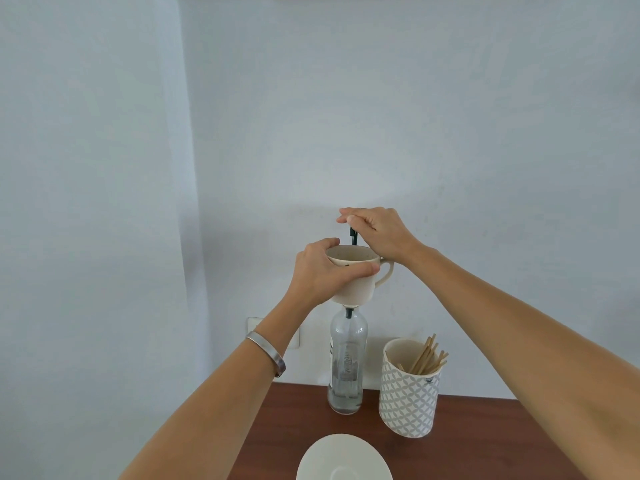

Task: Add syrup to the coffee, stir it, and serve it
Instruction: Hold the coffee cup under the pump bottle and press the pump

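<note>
A clear glass syrup bottle (pixel 347 362) stands on the brown table (pixel 485 445), near its back edge. A black pump (pixel 353 236) rises from its neck. My left hand (pixel 320 271) grips a cream coffee cup (pixel 360 282) in the air above the bottle, right under the pump's spout. The cup hides the bottle's neck. My right hand (pixel 375 232) rests over the top of the pump, fingers curled down on it. I cannot see inside the cup.
A patterned grey-and-white holder (pixel 408 400) with several wooden stir sticks (pixel 427 356) stands right of the bottle. A white saucer (pixel 344 459) lies at the table's near edge. A pale wall with a white socket (pixel 254 325) is right behind.
</note>
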`<state>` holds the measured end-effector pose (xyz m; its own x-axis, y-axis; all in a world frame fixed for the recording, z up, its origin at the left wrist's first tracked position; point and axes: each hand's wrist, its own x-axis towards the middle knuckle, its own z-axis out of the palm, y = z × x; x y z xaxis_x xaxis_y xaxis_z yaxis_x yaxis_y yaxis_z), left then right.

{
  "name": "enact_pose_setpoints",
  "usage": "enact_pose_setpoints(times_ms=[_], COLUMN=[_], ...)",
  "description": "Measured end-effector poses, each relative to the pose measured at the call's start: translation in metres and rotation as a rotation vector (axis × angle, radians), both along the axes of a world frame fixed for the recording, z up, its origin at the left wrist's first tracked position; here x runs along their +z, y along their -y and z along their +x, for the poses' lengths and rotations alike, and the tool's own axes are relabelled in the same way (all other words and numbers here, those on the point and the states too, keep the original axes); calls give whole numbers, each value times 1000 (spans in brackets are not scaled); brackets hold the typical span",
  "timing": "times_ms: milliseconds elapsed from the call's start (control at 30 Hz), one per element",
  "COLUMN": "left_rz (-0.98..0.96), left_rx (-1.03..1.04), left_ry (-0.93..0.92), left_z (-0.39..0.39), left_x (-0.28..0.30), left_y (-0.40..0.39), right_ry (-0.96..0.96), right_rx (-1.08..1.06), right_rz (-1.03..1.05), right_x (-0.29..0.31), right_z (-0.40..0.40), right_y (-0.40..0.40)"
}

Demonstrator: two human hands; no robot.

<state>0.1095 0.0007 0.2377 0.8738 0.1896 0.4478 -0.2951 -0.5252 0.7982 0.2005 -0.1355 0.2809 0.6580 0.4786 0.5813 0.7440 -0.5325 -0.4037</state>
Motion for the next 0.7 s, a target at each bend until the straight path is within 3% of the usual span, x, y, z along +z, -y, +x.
enact_pose_setpoints(times_ms=[700], left_rz=[-24], left_rx=[-16], left_ry=[-4], left_z=[4], left_x=[-8], left_y=[-1], right_ry=[33], right_rx=[-26], right_rz=[-1], right_x=[-6], right_z=[-1], right_y=[-2])
